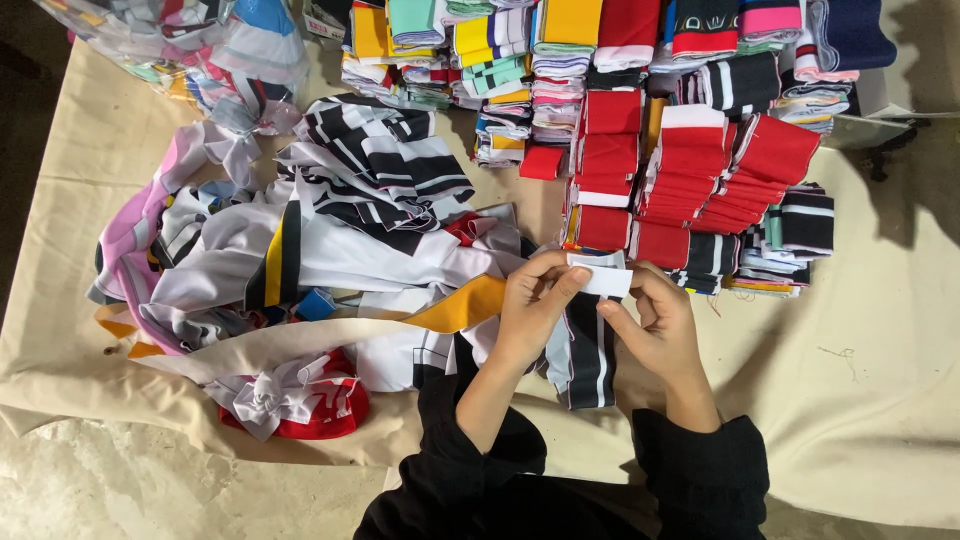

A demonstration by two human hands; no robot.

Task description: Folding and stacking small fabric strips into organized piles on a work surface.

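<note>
Both hands pinch one striped fabric strip point(592, 350), black with white and grey stripes, its white top end folded between the fingers. My left hand point(535, 305) grips the left side of the white end. My right hand point(655, 325) holds the right side with thumb and forefinger. The strip hangs down between my wrists onto the cloth. Black sleeves cover both forearms.
A loose heap of black-and-white, pink and yellow fabric pieces point(330, 230) lies to the left. Stacks of folded red and striped bands point(690, 170) stand behind the hands. A beige cloth point(870, 350) covers the surface. A plastic bag of fabric point(200, 50) sits at top left.
</note>
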